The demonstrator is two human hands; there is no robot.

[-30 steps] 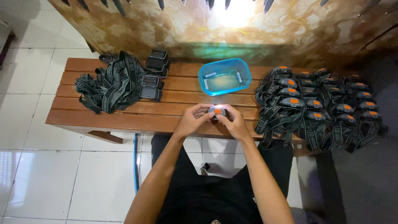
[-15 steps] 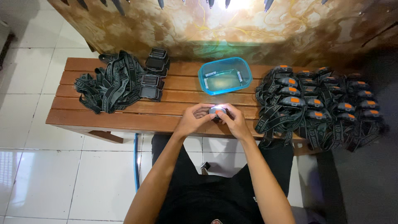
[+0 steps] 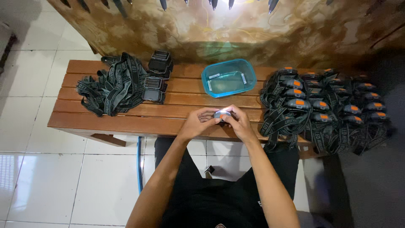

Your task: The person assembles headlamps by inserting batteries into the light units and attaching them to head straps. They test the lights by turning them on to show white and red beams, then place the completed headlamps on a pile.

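Hands meet over the near edge of the wooden bench (image 3: 126,120): the left hand (image 3: 197,124) and right hand (image 3: 240,123) both close their fingers around a small lit headlamp (image 3: 222,114), held between them just above the slats. Behind it sits a blue rectangular plastic tub (image 3: 228,77). To the right lies a heap of headlamps with orange tabs (image 3: 325,105); to the left, a tangle of dark straps (image 3: 112,84) beside stacked black lamp bodies (image 3: 157,76).
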